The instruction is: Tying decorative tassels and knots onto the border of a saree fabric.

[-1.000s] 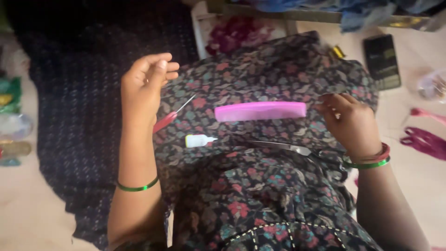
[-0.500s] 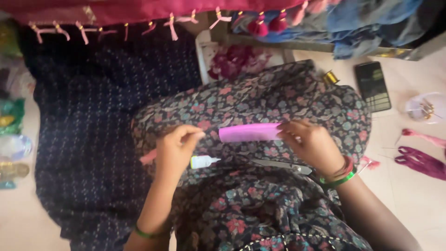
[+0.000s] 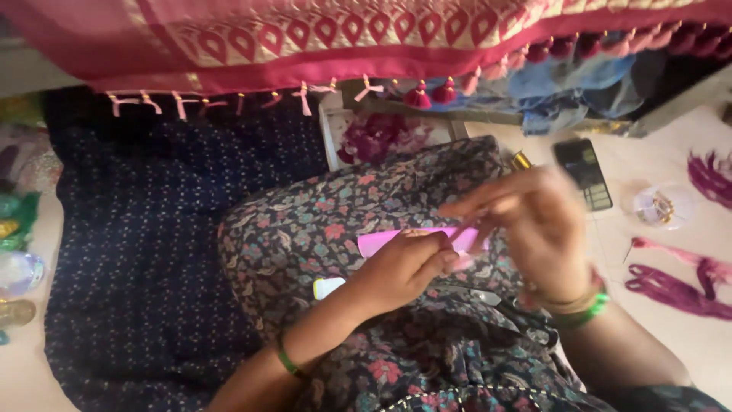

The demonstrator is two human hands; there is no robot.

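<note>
My left hand rests on my flowered lap cloth with its fingers curled around a small pink piece that I cannot make out clearly. My right hand hovers just to its right, blurred by motion, with fingertips close to the same pink piece; its grip is unclear. A pink comb lies on the lap partly under both hands. Next to my left wrist lies a small white glue bottle. Both wrists wear green bangles.
A pink patterned cloth with tassels hangs across the top. A navy dotted cloth covers the floor on the left. At right lie a black calculator-like device, a clear round container and magenta thread bundles.
The two hands have come together above the comb. My left hand moved right off the glue bottle, my right hand lifted and blurred. The view tilted up toward the tasselled cloth.
</note>
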